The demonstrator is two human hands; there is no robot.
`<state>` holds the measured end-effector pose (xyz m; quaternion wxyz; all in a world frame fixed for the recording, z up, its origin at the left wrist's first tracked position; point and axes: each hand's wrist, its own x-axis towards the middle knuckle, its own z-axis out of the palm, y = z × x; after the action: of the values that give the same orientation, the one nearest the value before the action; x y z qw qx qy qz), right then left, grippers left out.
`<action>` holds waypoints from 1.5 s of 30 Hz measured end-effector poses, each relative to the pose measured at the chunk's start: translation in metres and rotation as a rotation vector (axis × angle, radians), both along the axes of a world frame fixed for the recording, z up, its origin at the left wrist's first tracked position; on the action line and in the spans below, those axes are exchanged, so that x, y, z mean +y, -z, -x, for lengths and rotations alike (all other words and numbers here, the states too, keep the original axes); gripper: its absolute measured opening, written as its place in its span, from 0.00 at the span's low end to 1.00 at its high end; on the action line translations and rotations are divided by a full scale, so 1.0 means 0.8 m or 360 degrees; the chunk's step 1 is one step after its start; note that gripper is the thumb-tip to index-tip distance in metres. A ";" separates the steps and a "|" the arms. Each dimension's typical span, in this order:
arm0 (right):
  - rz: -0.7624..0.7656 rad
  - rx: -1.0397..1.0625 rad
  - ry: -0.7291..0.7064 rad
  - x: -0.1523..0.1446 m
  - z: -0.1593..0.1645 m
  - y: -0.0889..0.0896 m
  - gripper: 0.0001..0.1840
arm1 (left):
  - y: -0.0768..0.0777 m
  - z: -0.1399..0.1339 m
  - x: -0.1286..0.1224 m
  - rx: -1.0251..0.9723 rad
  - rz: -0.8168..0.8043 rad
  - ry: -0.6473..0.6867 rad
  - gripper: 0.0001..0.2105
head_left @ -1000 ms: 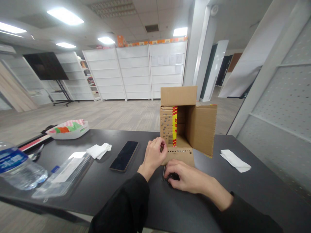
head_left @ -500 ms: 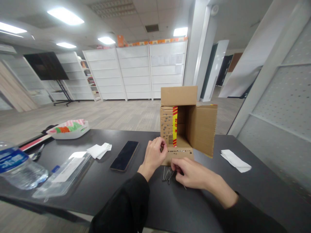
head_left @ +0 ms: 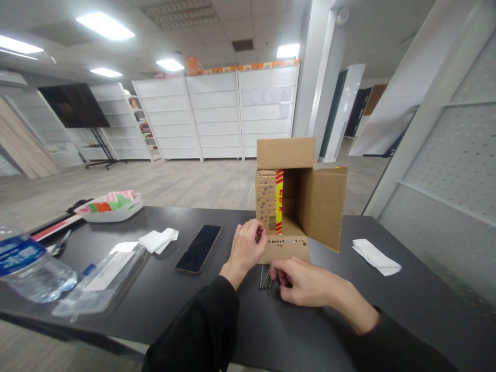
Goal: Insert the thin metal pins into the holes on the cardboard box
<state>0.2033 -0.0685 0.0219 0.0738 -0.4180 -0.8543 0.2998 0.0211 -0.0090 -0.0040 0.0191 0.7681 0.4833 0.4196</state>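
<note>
A cardboard box (head_left: 326, 206) stands on its side on the dark table with its opening towards me. Many round metal heads dot its left flap (head_left: 265, 186), and a row of holes and heads runs along the lower flap (head_left: 287, 253). My left hand (head_left: 248, 245) is closed in a pinch in front of the left flap's lower edge; what its fingertips hold, if anything, is hidden. Several long thin nails (head_left: 265, 279) lie on the table before the lower flap. Over them my right hand (head_left: 300, 281) is curled, its fingertips at the nails; its grip is hidden.
Left of my hands lie a phone (head_left: 199, 249), a folded tissue (head_left: 158, 240), a clear plastic case (head_left: 103, 281) and a water bottle (head_left: 34, 266). A white basket (head_left: 112, 213) with cloth sits farther back. Another tissue (head_left: 375, 256) lies at the right.
My right hand has shifted slightly left and towards me, its fingertips now closer over the nails. The left hand and the box have stayed put.
</note>
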 end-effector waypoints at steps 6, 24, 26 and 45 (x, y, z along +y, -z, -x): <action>-0.0054 0.0057 -0.0022 0.000 0.002 0.002 0.17 | 0.000 0.000 0.001 0.0008 0.0019 0.0004 0.03; -0.0054 0.0082 -0.0037 0.000 0.004 0.009 0.15 | 0.000 0.000 0.001 -0.0001 0.0010 0.0013 0.03; -0.0063 0.0093 -0.0055 -0.001 0.004 0.008 0.17 | -0.001 0.000 0.001 -0.0004 0.0013 0.0014 0.03; -0.0186 0.0107 -0.0169 -0.004 0.013 0.010 0.24 | -0.002 -0.002 0.000 -0.0001 0.0041 0.0005 0.03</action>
<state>0.1930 -0.0713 0.0135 0.1108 -0.3570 -0.8883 0.2667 0.0227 -0.0089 -0.0024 0.0298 0.7685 0.4874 0.4135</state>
